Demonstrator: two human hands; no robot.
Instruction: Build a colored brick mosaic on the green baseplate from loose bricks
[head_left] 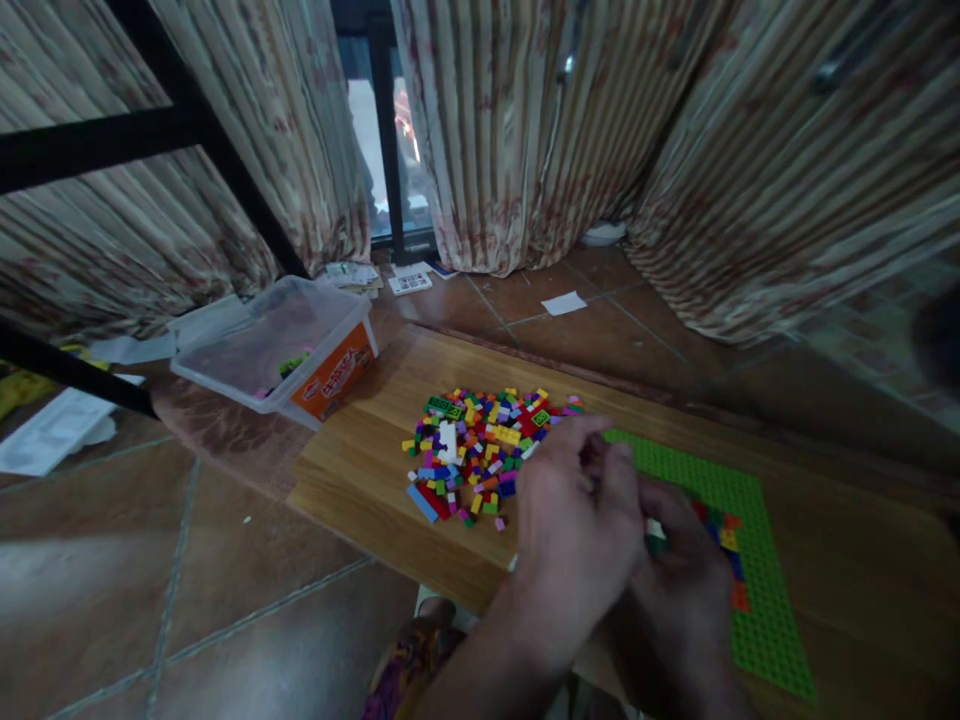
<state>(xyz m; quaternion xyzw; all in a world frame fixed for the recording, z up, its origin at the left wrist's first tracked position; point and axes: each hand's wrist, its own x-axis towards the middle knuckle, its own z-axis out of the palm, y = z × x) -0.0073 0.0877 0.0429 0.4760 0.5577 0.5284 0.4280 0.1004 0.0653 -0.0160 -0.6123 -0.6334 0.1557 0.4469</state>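
My left hand (577,515) is closed, its fingers curled in a pinch, beside the near-left part of a green studded baseplate (776,600). Whatever its fingertips hold is hidden. Close against it, my right hand (682,580) is closed too, and a small white and dark green toy brick (655,532) shows at its fingers. A block of red, yellow, blue and orange bricks (733,560) sits on the baseplate, partly covered by my right hand. Left of my hands lies a loose pile of many-coloured toy bricks (487,450).
The wooden table (360,450) carries the bricks and baseplate. On the floor past its left end stands a clear plastic tub (262,345) with an orange label and a few bricks inside. Papers (564,303) lie on the tiled floor near striped curtains (517,130). A black metal frame (225,180) rises at left.
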